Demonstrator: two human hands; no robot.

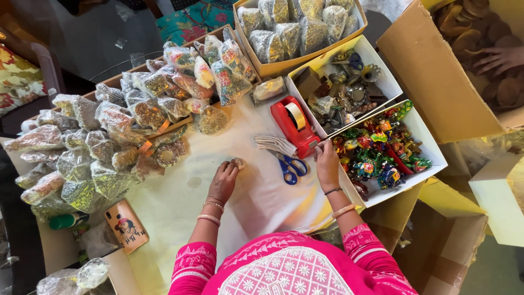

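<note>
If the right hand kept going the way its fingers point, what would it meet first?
Probably the red tape dispenser: the right hand points up the table, its fingers already at the dispenser's near end. Depth is unclear.

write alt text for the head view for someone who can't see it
A person in pink sits at a table, left hand on a small packet, right hand by a red tape dispenser and blue scissors. Shiny filled bags and boxes of trinkets surround them.

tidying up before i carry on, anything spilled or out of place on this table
Nothing looks spilled or broken. The clear filled packets are heaped loosely and spill past their tray onto the white cloth. The blue-handled scissors lie open beside the red tape dispenser.
</note>
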